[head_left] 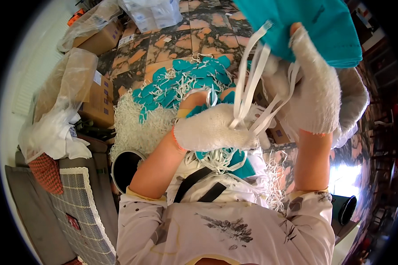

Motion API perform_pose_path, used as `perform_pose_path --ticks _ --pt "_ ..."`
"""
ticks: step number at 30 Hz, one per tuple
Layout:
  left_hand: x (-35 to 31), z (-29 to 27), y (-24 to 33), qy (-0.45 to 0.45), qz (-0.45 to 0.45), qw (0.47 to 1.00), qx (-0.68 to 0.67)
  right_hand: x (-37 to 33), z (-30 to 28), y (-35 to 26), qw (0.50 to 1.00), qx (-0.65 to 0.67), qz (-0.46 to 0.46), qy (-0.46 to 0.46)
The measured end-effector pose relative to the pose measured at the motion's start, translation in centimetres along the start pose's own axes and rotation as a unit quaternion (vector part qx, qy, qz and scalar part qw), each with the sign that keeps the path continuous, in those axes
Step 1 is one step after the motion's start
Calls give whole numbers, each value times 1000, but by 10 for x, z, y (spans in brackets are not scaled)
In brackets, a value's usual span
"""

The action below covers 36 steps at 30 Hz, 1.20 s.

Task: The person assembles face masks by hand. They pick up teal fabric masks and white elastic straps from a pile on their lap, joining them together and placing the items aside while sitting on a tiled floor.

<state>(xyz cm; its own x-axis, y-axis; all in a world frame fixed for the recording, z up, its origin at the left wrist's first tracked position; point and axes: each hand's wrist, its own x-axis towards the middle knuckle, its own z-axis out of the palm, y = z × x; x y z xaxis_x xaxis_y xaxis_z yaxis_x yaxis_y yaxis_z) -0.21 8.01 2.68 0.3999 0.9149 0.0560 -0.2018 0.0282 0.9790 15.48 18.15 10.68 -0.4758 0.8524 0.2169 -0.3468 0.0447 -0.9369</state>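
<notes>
— Head view: what did the hands hold?
— The right hand, gloved, had its fingers clamped on a teal mask raised high. The left hand, also gloved, was closed on the mask's white straps.
— And below?
— A pile of teal masks lay on the floor.

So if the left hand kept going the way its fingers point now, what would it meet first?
Most likely the white elastic straps it already touches, then the gloved right hand gripping the teal mask. Depth is hard to judge here.
</notes>
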Motion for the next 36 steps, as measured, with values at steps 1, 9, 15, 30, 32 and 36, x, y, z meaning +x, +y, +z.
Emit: perform_pose_path --ticks 1,9,15,30,32,36 --pt "0 1 -1 -34 -37 999 -8 -2 -1 -6 998 -58 -4 30" --pt "-17 16 -9 4 -92 995 -38 8 -21 1 782 -560 -259 -87" --pt "-48 13 -18 -26 -133 990 -37 14 -69 14 837 471 166 -223" --pt "-91 6 -14 -113 5 957 268 -84 -16 54 705 -370 77 -601" --pt "-97 4 -21 -101 -33 961 256 -88 -14 59 752 -322 15 -575" --pt "-97 9 -32 -144 -69 946 282 -93 -5 65 845 -142 289 -426"
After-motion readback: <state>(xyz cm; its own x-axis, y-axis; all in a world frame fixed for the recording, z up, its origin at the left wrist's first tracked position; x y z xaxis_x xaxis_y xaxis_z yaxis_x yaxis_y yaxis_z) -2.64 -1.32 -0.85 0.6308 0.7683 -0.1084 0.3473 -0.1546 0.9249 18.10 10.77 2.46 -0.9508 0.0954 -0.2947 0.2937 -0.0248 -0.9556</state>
